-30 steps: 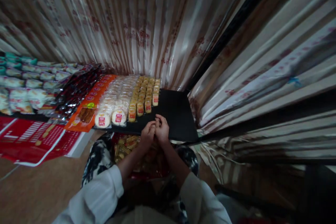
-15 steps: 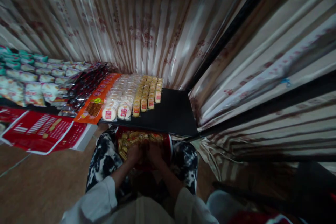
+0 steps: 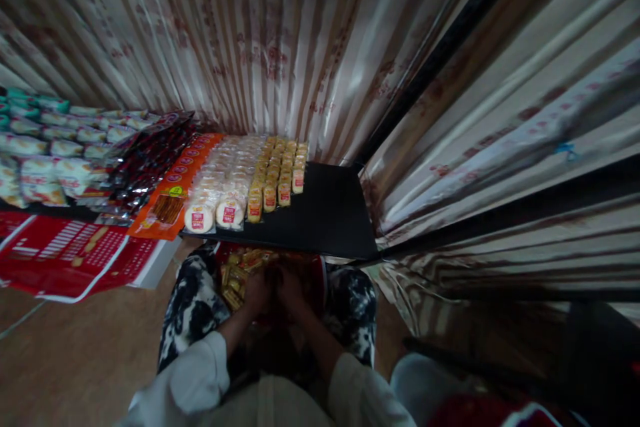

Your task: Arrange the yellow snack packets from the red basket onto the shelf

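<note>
A red bag (image 3: pixel 319 280) rests open between my knees, with many small gold-wrapped snacks (image 3: pixel 234 280) inside, mostly on its left. Both hands are down in it, close together in deep shadow. My left hand (image 3: pixel 257 290) looks closed, knuckles up, beside the gold packets. Facing it, my right hand (image 3: pixel 290 290) is also curled inward. Whatever lies between the fingers is too dark to make out. Just beyond the bag, a black shelf (image 3: pixel 330 213) carries neat rows of yellow-wrapped snacks (image 3: pixel 270 197) and round white wrapped crackers (image 3: pixel 230 212).
Left along the shelf lie an orange packet (image 3: pixel 173 203), dark shiny packets (image 3: pixel 145 167) and white-and-teal packets (image 3: pixel 43 177). A large red printed bag (image 3: pixel 65 257) hangs at its front edge. Striped sheeting (image 3: pixel 280 47) walls the back and right, with black poles (image 3: pixel 415 93). A pale round object (image 3: pixel 425 380) sits low right.
The view has shifted slightly, so the shelf goods appear further left. My hands remain in the bag and have moved a little closer together. The rows on the shelf look the same.
</note>
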`<state>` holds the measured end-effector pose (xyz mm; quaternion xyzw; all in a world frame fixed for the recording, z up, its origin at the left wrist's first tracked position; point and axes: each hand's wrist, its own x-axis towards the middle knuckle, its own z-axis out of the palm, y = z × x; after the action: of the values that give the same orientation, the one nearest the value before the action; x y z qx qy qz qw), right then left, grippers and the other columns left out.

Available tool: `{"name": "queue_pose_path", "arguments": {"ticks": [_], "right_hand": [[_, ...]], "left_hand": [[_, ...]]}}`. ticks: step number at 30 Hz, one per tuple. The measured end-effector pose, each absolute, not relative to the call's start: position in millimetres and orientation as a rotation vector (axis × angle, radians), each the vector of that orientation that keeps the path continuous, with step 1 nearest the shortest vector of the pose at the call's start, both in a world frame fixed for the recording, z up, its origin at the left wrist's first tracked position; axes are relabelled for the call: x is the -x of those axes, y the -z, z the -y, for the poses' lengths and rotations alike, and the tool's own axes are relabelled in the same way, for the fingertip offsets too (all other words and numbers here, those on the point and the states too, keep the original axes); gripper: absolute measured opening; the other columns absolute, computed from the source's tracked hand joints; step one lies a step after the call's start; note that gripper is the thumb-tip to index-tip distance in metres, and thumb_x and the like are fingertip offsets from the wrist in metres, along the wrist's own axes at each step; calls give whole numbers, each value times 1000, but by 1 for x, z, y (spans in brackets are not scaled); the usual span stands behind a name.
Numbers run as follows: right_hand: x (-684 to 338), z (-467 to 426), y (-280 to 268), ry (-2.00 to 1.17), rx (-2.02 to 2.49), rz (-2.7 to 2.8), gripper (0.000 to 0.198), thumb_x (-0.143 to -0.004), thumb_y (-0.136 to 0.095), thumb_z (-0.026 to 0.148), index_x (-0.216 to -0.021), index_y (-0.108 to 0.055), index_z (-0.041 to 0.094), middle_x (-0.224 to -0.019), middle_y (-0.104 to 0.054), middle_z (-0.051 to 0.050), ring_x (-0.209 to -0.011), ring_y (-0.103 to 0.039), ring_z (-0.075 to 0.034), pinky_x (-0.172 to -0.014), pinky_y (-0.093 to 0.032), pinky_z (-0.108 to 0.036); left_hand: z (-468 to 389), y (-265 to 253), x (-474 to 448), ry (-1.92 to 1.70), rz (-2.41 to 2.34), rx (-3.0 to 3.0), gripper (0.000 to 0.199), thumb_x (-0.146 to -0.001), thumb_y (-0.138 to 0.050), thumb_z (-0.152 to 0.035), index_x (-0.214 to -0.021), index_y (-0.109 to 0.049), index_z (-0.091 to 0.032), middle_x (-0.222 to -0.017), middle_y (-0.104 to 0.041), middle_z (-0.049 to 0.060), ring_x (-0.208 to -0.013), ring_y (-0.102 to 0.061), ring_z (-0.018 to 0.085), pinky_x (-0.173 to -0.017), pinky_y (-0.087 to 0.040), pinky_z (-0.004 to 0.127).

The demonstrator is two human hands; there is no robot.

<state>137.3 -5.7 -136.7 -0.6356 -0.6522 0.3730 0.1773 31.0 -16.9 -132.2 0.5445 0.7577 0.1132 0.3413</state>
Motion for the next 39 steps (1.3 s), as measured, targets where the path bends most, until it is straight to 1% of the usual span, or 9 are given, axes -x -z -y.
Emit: {"name": "queue_pose_path", "arguments": {"ticks": [5, 10, 14, 18, 21, 26, 32, 37, 39], "right_hand": [[-138, 6, 128, -993, 1777, 1735, 41, -79, -38, 7, -108, -64, 19, -110, -68, -7, -106, -61, -18, -98, -43, -33], [-137, 14, 112, -981, 1628, 1700, 36, -79, -40, 9, -104, -64, 19, -103, -70, -6, -98, -64, -18, -91, -47, -33], [-140, 18, 95, -883, 1565, 1728, 31, -84, -40, 15, -102, -64, 18, -96, -71, -7, -90, -65, -19, -86, -49, -34], [-147, 17, 76, -663, 1510, 1833, 31, -84, -40, 15, -105, -64, 17, -102, -68, -9, -99, -60, -21, -90, -45, -36], [-152, 17, 61, -609, 1395, 1986, 31, -85, -45, 17, -109, -64, 18, -108, -67, -9, -104, -56, -21, -94, -42, -36], [-157, 26, 38, -729, 1270, 2296, 35, -83, -55, 22, -117, -61, 22, -115, -66, -8, -108, -57, -22, -99, -38, -41], [-166, 32, 21, -893, 1366, 2258, 42, -79, -62, 29, -120, -59, 22, -118, -64, -9, -110, -56, -24, -95, -41, -37], [-180, 23, 17, -985, 1366, 2179, 40, -73, -65, 25, -113, -63, 23, -110, -67, -7, -102, -59, -24, -90, -42, -36], [-185, 17, 19, -1021, 1389, 2057, 36, -70, -65, 23, -106, -66, 23, -102, -68, -6, -96, -60, -23, -87, -44, -35]], "left_hand": [[16, 127, -29, -517, -1974, -1349, 34, -83, -46, -21, -113, -56, -10, -109, -62, 16, -103, -59, 22, -90, -45, 32], [17, 120, -22, -797, -1990, -1256, 32, -69, -51, -6, -97, -62, -15, -97, -62, 9, -95, -59, 21, -88, -47, 34], [21, 108, -10, -917, -1944, -1240, 35, -63, -49, -2, -92, -63, -17, -94, -62, 6, -95, -58, 21, -91, -45, 37], [30, 97, 4, -950, -1809, -1218, 36, -62, -48, -2, -90, -63, -18, -92, -64, 3, -93, -58, 19, -92, -44, 36], [36, 87, 14, -902, -1637, -1277, 35, -60, -47, -1, -86, -63, -18, -87, -64, 1, -91, -58, 18, -90, -45, 34], [40, 54, 21, -843, -1482, -1483, 35, -59, -44, 0, -82, -64, -17, -87, -62, 2, -91, -57, 17, -90, -43, 33], [34, 16, 19, -747, -1339, -1712, 39, -58, -41, 4, -77, -66, -19, -87, -60, 1, -92, -56, 16, -91, -41, 31], [17, 7, 6, -744, -1174, -1774, 38, -59, -40, 4, -75, -67, -18, -86, -59, 2, -89, -57, 14, -87, -43, 28], [8, 6, -2, -786, -1167, -1741, 38, -62, -42, 3, -82, -68, -17, -87, -59, 3, -87, -57, 13, -86, -44, 28]]}}
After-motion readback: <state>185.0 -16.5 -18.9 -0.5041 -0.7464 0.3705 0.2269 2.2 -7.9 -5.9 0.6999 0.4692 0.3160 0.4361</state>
